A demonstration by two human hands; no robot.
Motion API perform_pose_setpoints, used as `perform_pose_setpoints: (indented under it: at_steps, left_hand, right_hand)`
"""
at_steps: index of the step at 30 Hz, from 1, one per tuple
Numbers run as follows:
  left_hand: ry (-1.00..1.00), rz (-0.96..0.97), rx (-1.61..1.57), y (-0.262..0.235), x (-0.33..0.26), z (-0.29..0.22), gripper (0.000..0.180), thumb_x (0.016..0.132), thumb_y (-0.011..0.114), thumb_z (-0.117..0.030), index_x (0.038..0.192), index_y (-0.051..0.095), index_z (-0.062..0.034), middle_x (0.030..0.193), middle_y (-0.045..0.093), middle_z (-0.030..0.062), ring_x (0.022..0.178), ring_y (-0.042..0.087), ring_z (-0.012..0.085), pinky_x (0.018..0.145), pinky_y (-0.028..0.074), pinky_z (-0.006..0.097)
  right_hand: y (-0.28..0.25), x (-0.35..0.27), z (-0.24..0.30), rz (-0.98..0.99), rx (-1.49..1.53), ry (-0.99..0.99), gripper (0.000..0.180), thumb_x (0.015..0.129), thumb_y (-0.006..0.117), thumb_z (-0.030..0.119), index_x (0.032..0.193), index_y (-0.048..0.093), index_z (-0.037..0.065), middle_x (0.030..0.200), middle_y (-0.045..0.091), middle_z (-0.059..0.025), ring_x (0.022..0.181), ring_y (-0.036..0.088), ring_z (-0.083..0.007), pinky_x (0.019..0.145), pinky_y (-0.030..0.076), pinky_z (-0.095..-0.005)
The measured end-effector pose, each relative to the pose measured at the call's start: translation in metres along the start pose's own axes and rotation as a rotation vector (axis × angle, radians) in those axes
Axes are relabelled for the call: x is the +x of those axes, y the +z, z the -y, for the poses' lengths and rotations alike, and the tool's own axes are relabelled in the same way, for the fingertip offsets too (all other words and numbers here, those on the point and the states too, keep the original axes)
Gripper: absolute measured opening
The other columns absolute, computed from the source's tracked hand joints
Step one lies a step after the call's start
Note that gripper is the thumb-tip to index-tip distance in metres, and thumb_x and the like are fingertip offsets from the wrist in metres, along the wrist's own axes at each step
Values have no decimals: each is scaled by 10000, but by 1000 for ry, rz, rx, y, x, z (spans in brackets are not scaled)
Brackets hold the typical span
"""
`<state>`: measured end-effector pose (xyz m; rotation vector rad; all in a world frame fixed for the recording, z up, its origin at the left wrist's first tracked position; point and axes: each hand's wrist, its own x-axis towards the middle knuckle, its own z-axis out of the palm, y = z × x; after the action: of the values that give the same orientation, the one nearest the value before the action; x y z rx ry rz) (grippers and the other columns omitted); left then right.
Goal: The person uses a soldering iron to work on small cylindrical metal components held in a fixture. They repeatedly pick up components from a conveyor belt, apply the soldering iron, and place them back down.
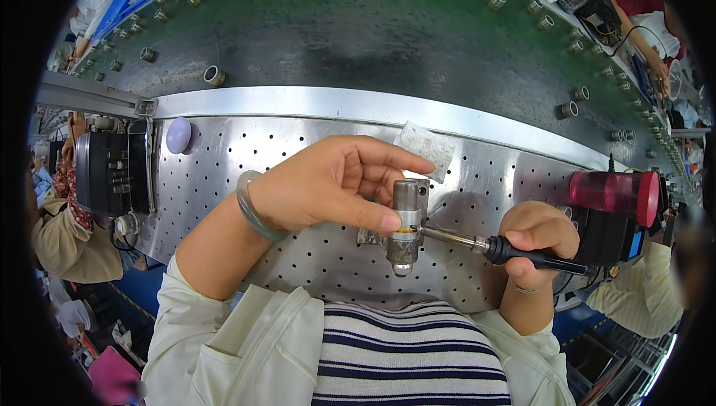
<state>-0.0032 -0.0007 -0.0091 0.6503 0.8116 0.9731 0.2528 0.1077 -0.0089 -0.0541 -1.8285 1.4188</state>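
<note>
Here, left hand (328,182) fingers pinching a small grey metal cylinder (405,227), right hand (538,236) clenched around a soldering iron (507,248).

A factory assembly line: a perforated stainless-steel workbench (246,182) adjoins a long green conveyor belt (358,41) carrying small metal cylindrical sleeves (214,75), with other seated workers (60,219) beside the bench.

Upright metal cylinder part (405,223) — soldering iron (514,251) tip touching its yellow band.

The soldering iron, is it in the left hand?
No, the right hand grips the soldering iron; the left hand steadies the metal cylinder.
</note>
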Motion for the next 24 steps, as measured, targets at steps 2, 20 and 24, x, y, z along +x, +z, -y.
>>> perform_pose_setpoints:
  at_steps: [2, 20, 24]
  left_hand:
    - [-9, -2, 2, 0, 0, -1, 649, 679, 737, 27, 1268, 466, 67, 1100, 622, 137, 972, 625, 194, 857, 503, 291]
    - [4, 13, -14, -1, -1, 0, 658, 686, 732, 25, 1279, 450, 69, 1105, 619, 142, 980, 627, 201, 875, 498, 300]
    - [0, 13, -19, 0, 0, -1, 660, 685, 732, 24, 1279, 450, 70, 1110, 616, 143, 983, 626, 204, 876, 497, 301]
  right_hand:
    - [-1, 2, 1, 19, -17, -13, 247, 682, 766, 54, 852, 615, -43, 688, 617, -121, 520, 582, -200, 473, 445, -267]
    - [-1, 1, 0, 23, -27, -26, 258, 675, 774, 75, 839, 608, -36, 661, 608, -118, 507, 580, -197, 459, 445, -260]
    - [-1, 2, 0, 30, -49, -26, 249, 678, 769, 83, 830, 608, -31, 648, 606, -113, 506, 582, -199, 460, 446, -261]
